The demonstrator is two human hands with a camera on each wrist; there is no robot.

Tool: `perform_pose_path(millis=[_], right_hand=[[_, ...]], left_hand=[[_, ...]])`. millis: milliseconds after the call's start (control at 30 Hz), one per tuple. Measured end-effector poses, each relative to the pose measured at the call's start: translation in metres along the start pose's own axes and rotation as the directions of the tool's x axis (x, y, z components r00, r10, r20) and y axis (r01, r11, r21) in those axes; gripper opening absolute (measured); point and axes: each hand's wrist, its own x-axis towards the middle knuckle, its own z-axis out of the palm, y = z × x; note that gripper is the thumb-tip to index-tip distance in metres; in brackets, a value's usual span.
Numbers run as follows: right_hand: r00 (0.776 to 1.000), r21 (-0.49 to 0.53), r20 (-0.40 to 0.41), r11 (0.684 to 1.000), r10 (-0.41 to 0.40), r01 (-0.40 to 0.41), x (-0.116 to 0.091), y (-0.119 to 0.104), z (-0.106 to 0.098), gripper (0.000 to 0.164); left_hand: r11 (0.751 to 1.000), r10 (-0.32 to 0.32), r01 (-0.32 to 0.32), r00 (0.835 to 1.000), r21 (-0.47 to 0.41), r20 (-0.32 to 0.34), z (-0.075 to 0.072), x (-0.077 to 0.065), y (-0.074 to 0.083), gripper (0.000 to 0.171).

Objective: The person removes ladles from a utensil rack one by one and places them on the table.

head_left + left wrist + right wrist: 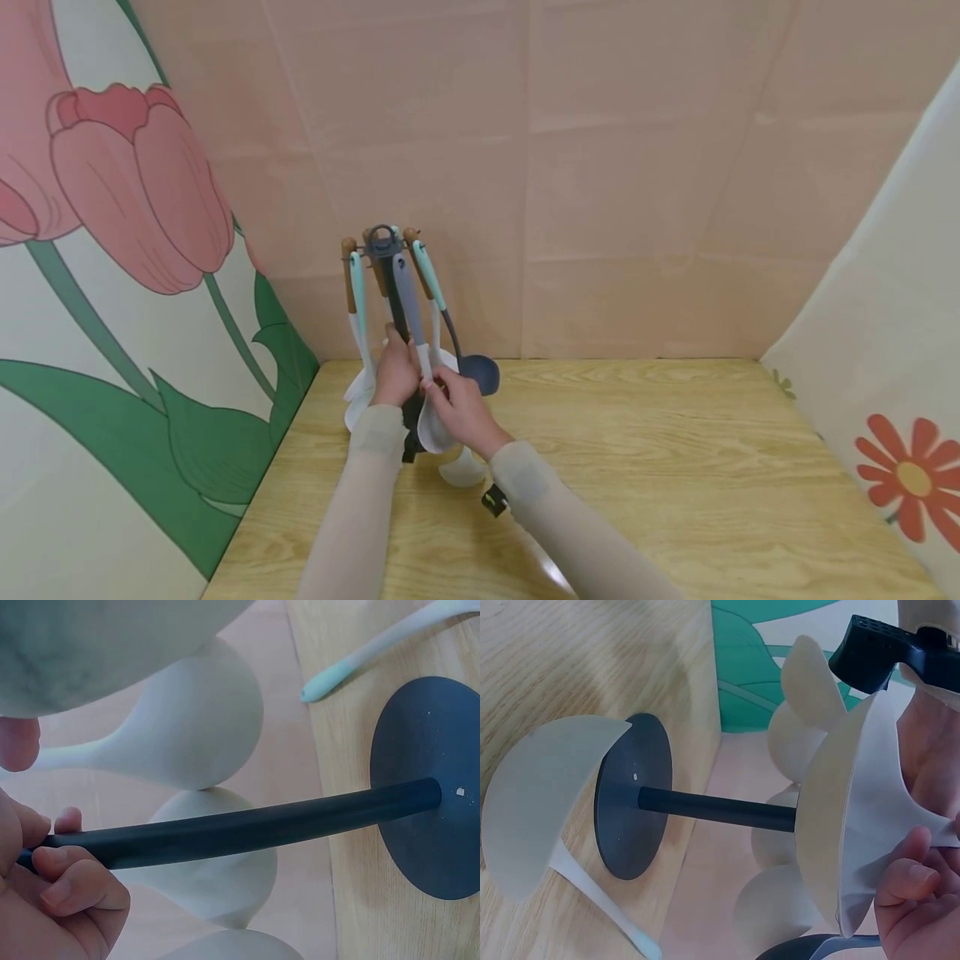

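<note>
My left hand (397,371) grips the dark upright pole (225,829) of a utensil rack, fingers curled round it. In front of the pole hangs a white ladle (859,810) with a grey handle (407,292). My right hand (465,408) pinches this ladle at its neck, just above the bowl; in the right wrist view its fingers (915,889) lie against the white neck. Further utensils with mint or wooden handles hang round the rack's top ring (383,243), among them a dark ladle (480,373) at the right.
The round dark rack base (630,840) stands on the wood-grain table (637,467). Beside it lies a loose white ladle (544,806) with a mint-tipped handle. A pinkish sheet (600,208) hangs behind, and a tulip-printed sheet (142,192) stands at the left.
</note>
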Motion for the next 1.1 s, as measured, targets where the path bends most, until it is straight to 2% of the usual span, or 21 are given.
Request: perform_pose_path(millis=[200, 500, 767, 1100], right_hand=[[1.000, 0.007, 0.007, 1.000, -0.018, 0.018, 0.0001, -0.0010, -0.0018, 0.024], [0.994, -0.066, -0.046, 0.993, -0.102, 0.099, 0.0004, -0.0008, 0.0000, 0.025], [0.995, -0.070, -0.026, 0.993, -0.099, 0.097, 0.0000, -0.0051, -0.0027, 0.020], [0.987, -0.080, -0.030, 0.985, -0.158, 0.155, 0.0000, -0.0041, -0.0029, 0.014]], left_hand=[[1.000, -0.007, 0.007, 1.000, 0.004, 0.010, -0.0004, -0.0002, 0.0006, 0.048], [1.000, -0.009, 0.008, 1.000, 0.009, 0.025, -0.0027, -0.0015, 0.0033, 0.049], [1.000, -0.015, 0.015, 1.000, 0.023, 0.020, -0.0022, -0.0010, 0.0032, 0.049], [1.000, -0.018, 0.018, 0.999, -0.008, 0.028, -0.0017, -0.0007, 0.0015, 0.053]])
